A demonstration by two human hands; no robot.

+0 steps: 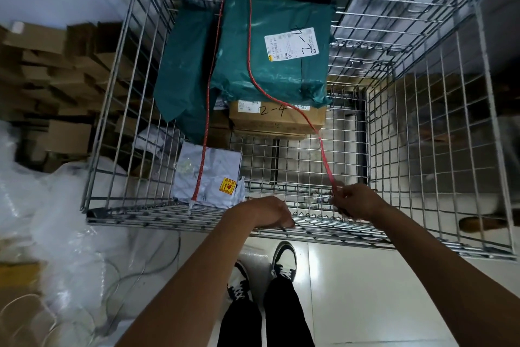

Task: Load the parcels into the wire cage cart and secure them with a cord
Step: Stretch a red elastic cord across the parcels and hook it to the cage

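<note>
A wire cage cart stands in front of me, seen from above. Inside it a green bagged parcel with a white label lies on a cardboard box marked 2-4. A grey mailer bag with a yellow sticker lies at the near left. A red cord loops over the cart's far rim and runs across the green parcel in two strands. One strand ends at the near rim on the left. My right hand grips the other strand above the near rim. My left hand rests curled on the near rim.
Stacked cardboard boxes stand left of the cart. Clear plastic wrap and thin cables lie on the floor at the left. My two feet in black-and-white shoes stand on pale tiles just behind the cart's near rim.
</note>
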